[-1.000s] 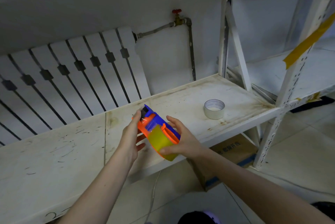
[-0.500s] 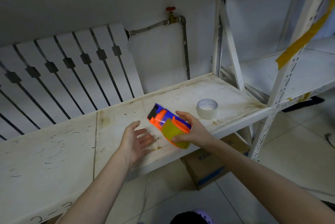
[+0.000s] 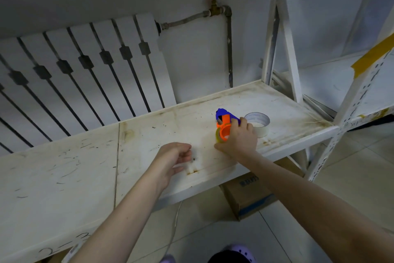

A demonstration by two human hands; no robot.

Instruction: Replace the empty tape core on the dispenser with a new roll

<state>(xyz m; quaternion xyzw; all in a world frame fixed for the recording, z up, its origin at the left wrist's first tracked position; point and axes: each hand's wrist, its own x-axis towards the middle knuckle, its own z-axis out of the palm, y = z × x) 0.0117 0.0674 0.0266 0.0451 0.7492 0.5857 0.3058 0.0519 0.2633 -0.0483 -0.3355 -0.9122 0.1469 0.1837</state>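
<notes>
An orange and blue tape dispenser (image 3: pixel 224 126) with a yellowish roll on it rests on the white shelf (image 3: pixel 149 143), standing on the roll. My right hand (image 3: pixel 239 138) is closed over its right side. Just right of it sits a pale ring, the empty tape core (image 3: pixel 259 124), touching the shelf. My left hand (image 3: pixel 174 158) hovers over the shelf to the left of the dispenser, fingers loosely curled and holding nothing.
A white radiator (image 3: pixel 85 71) stands behind the shelf, with a pipe and red valve (image 3: pixel 214 5) on the wall. White rack uprights (image 3: pixel 283 34) rise at the right. A cardboard box (image 3: pixel 249 194) sits on the tiled floor under the shelf.
My right hand has carried the dispenser away from me and set it down next to the pale ring. My left hand let go of it and stayed back over the shelf.
</notes>
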